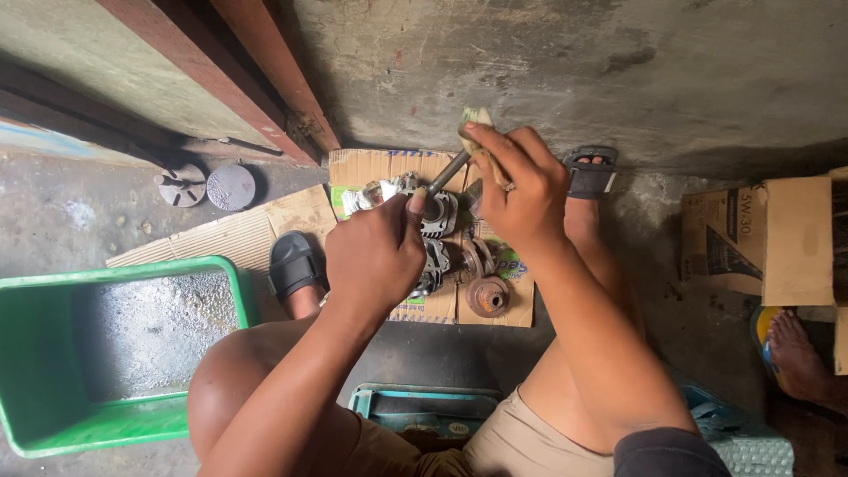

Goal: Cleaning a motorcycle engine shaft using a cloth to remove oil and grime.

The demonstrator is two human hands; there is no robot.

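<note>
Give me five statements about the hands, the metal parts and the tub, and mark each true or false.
1. The right hand grips a piece of sandpaper. True.
2. The left hand holds one end of a metal rod. True.
3. The green tub sits at the person's right. False: it sits at their left.
4. The metal parts lie on bare concrete. False: they lie on flattened cardboard.
5. The person wears dark sandals. True.

Both forearms reach forward from the knees; left hand [375, 256] curls into a closed grip, right hand [517, 190] pinches shut just beyond it.
</note>
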